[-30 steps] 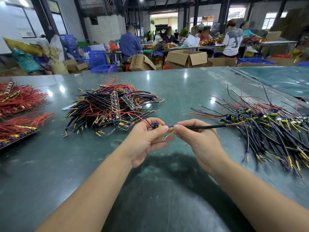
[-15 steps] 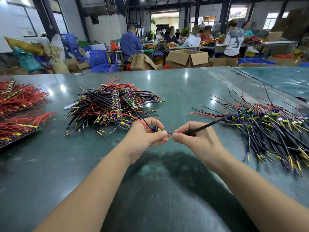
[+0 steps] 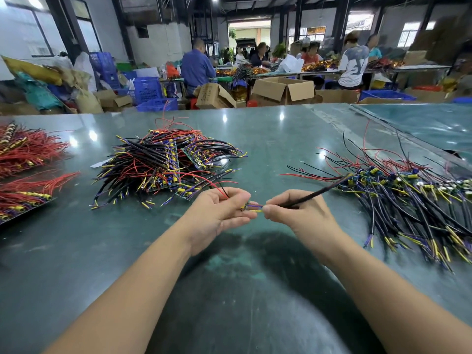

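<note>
Head view, and two onlookers talk it over.

"What is each hand clamped on?"

"The left hand [image 3: 219, 213] pinches a small wired part with purple and yellow leads [image 3: 251, 207] between thumb and forefinger. Its thin red and black wires [image 3: 222, 190] stick up past the knuckles. The right hand [image 3: 301, 218] pinches the near end of a slim black sleeve [image 3: 315, 193]. Both hover above the glossy green table [image 3: 255, 302], with the part bridging the gap between the fingertips."

"How should the person thread it well?"

"Probably by holding both leads together and straight, lined up with the sleeve's mouth. Then the sleeve slides leftward in short pushes, so neither lead buckles."

"Which way does it lie?"

"The leads run nearly level, left to right. The sleeve's long axis rises from the right fingertips up and rightward. Its far end points at the loose heap of black, purple and yellow wires [image 3: 408, 205]. The pile of wired green boards [image 3: 158, 164] sits beyond the left hand."
</note>
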The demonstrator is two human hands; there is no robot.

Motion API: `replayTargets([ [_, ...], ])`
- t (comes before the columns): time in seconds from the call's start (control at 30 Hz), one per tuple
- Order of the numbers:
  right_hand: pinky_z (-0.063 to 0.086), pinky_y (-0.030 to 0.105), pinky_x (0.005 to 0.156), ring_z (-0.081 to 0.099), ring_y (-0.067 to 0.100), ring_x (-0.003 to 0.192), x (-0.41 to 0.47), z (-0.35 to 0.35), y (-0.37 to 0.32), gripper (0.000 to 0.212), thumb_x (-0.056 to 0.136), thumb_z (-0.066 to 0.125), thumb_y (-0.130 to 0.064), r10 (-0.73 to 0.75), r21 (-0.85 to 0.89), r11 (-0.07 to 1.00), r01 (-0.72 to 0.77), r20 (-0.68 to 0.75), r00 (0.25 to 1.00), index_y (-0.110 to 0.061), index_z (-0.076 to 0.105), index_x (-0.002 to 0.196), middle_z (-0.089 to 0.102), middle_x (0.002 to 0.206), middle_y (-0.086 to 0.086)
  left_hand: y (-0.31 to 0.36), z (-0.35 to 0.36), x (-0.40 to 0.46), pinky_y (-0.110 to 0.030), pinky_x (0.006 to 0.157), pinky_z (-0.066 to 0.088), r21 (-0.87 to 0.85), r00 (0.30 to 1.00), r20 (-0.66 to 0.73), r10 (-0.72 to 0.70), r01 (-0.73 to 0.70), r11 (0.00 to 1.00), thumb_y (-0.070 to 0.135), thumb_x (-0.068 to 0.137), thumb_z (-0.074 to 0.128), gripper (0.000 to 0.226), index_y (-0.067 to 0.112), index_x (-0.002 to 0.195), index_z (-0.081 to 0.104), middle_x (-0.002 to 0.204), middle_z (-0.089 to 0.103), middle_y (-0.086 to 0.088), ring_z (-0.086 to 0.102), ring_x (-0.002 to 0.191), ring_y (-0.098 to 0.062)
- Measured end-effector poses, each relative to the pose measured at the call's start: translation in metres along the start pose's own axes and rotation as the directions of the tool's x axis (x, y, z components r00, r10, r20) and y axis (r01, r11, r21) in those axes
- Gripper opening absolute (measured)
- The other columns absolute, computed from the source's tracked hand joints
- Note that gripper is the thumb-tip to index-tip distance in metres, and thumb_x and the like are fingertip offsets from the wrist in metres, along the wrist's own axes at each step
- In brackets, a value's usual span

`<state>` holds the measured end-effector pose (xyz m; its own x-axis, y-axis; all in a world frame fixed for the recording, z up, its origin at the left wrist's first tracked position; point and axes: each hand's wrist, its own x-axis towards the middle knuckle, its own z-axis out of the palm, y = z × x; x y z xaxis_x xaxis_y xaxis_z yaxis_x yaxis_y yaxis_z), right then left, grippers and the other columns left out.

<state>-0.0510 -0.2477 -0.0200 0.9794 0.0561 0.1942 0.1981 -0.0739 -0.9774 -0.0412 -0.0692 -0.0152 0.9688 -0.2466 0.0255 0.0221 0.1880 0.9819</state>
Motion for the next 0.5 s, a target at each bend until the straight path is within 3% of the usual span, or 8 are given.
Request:
replayTargets([
  [0.17, 0.049, 0.025, 0.065, 0.060, 0.011, 0.067, 0.003, 0.003, 0.000, 0.007, 0.074, 0.078, -0.011, 0.029, 0.070, 0.997, -0.025, -0.059, 0.998, -0.012, 0.071, 0.073, 0.070, 0.070, 0.006, 0.008, -0.004, 0.002, -0.028, 0.064, 0.058, 0.015, 0.995, -0.078, -0.057, 0.058, 0.998, 0.042, 0.101, 0.031, 0.048, 0.014, 0.093, 0.068, 0.086, 0.074, -0.012, 0.073, 0.075, -0.023],
  [0.3, 0.051, 0.027, 0.067, 0.064, 0.012, 0.071, 0.007, -0.005, -0.004, 0.006, 0.075, 0.076, -0.010, 0.019, 0.078, 0.997, -0.014, -0.066, 0.998, -0.012, 0.071, 0.075, 0.071, 0.069, 0.004, 0.017, -0.017, 0.003, -0.024, 0.061, 0.057, 0.119, 0.977, -0.214, 0.019, 0.007, 0.993, 0.042, 0.102, 0.029, 0.050, 0.015, 0.091, 0.069, 0.084, 0.075, -0.007, 0.073, 0.072, -0.020],
  [0.5, 0.051, 0.029, 0.075, 0.063, 0.012, 0.067, 0.009, -0.014, -0.004, 0.007, 0.077, 0.074, -0.004, 0.025, 0.076, 0.997, -0.016, -0.118, 0.993, -0.009, 0.070, 0.075, 0.070, 0.064, 0.002, 0.024, -0.036, 0.006, -0.018, 0.049, 0.052, 0.121, 0.921, -0.380, 0.090, -0.047, 0.992, 0.037, 0.103, 0.026, 0.048, 0.013, 0.089, 0.065, 0.072, 0.074, -0.005, 0.069, 0.056, -0.015],
])
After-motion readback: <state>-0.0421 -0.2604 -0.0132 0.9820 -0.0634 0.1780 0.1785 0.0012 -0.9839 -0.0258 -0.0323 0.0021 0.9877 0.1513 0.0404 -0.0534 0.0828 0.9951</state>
